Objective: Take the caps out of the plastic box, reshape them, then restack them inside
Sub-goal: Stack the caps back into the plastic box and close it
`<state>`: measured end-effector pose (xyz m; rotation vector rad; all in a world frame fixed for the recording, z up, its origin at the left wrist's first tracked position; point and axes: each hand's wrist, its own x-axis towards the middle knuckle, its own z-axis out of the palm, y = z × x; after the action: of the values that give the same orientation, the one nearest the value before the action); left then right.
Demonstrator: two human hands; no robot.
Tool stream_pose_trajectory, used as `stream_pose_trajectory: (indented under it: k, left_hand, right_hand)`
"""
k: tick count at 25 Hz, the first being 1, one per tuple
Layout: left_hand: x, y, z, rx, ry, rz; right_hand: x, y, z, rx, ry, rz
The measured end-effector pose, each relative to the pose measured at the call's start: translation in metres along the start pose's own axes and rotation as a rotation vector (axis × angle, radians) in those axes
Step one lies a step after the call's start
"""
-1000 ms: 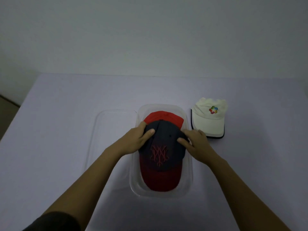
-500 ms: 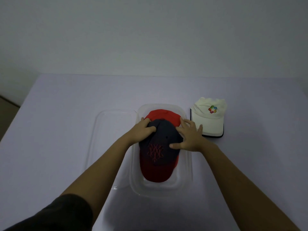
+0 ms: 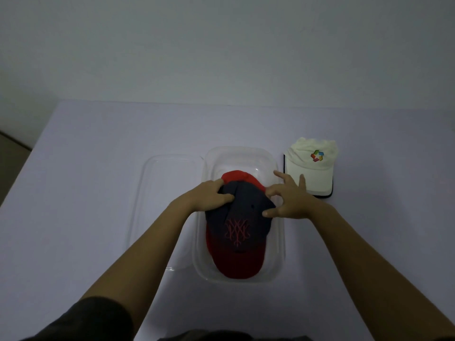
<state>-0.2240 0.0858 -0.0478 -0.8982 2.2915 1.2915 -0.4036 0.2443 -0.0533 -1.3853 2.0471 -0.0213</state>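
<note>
Fingers (image 3: 302, 183) of the right hand (image 3: 291, 203) have been lifted from the navy cap (image 3: 243, 212), which is pinched by it and gripped by the left hand (image 3: 209, 196), apparently being seated on the red cap (image 3: 236, 174) inside the plastic box (image 3: 282, 242).

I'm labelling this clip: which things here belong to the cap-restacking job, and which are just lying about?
Job: navy cap, red cap under it, white cap, plastic box.
Lying about: clear lid, table.
</note>
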Motion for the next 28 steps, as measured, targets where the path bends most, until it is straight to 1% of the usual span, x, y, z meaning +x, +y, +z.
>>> stream_pose_trajectory:
  k: [2, 3, 5, 6, 7, 8, 9, 11, 12, 13, 14, 15, 17, 20, 22, 23, 25, 26, 27, 28]
  left_hand:
    - [-0.003, -0.001, 0.002, -0.008, 0.046, 0.066]
    - [-0.003, -0.002, 0.002, 0.012, 0.066, 0.092]
    - [-0.005, -0.003, 0.001, 0.001, 0.060, 0.113]
    - [-0.007, -0.003, 0.001, -0.066, 0.044, 0.103]
    - [-0.008, -0.001, 0.002, -0.167, 0.047, 0.074]
    - [-0.008, 0.003, 0.002, -0.278, 0.084, 0.033]
    - [-0.004, 0.005, 0.003, -0.359, 0.152, -0.011]
    - [0.008, 0.006, 0.002, -0.406, 0.283, -0.077]
    - [0.013, 0.006, 0.001, -0.402, 0.295, -0.089]
    - [0.017, 0.005, 0.000, -0.381, 0.285, -0.087]
    - [0.021, 0.003, -0.003, -0.335, 0.275, -0.076]
    - [0.023, 0.001, -0.005, -0.259, 0.265, -0.073]
    - [0.025, 0.000, -0.011, -0.030, 0.284, -0.040]
    - [0.026, -0.001, -0.011, 0.254, 0.301, -0.006]
    - [0.028, 0.001, -0.011, 0.348, 0.326, -0.028]
    - [0.029, 0.004, -0.013, 0.356, 0.367, -0.037]
    - [0.032, 0.021, -0.022, 0.318, 0.547, 0.004]
    - [0.034, 0.033, -0.028, 0.267, 0.650, 0.049]
    - [0.040, 0.046, -0.033, 0.210, 0.716, 0.102]
    - [0.046, 0.060, -0.037, 0.164, 0.731, 0.151]
  right_hand:
    - [-0.002, 0.002, 0.003, -0.080, -0.023, -0.044]
    - [-0.003, 0.003, 0.005, -0.068, -0.023, -0.052]
    - [-0.004, 0.001, 0.007, 0.131, 0.062, -0.036]
    - [-0.001, -0.001, 0.007, 0.239, 0.140, -0.004]
    - [0.005, -0.003, 0.006, 0.282, 0.216, 0.050]
    - [0.013, -0.004, 0.004, 0.255, 0.255, 0.115]
    - [0.021, -0.004, 0.003, 0.183, 0.241, 0.165]
    - [0.034, -0.007, 0.001, 0.015, 0.126, 0.201]
    - [0.038, -0.009, 0.000, -0.055, 0.094, 0.198]
    - [0.040, -0.011, -0.002, -0.098, 0.097, 0.193]
    - [0.040, -0.012, -0.005, -0.114, 0.139, 0.187]
    - [0.038, -0.013, -0.008, -0.115, 0.201, 0.187]
    - [0.035, -0.013, -0.012, -0.140, 0.303, 0.186]
    - [0.032, -0.011, -0.009, -0.240, 0.319, 0.168]
    - [0.034, -0.006, -0.005, -0.203, 0.355, 0.092]
    - [0.035, -0.001, -0.004, -0.130, 0.408, 0.050]
    - [0.034, 0.014, -0.003, 0.082, 0.618, -0.015]
    - [0.033, 0.023, -0.004, 0.178, 0.737, -0.011]
    - [0.031, 0.035, -0.004, 0.258, 0.841, 0.021]
    - [0.028, 0.045, -0.003, 0.324, 0.918, 0.077]
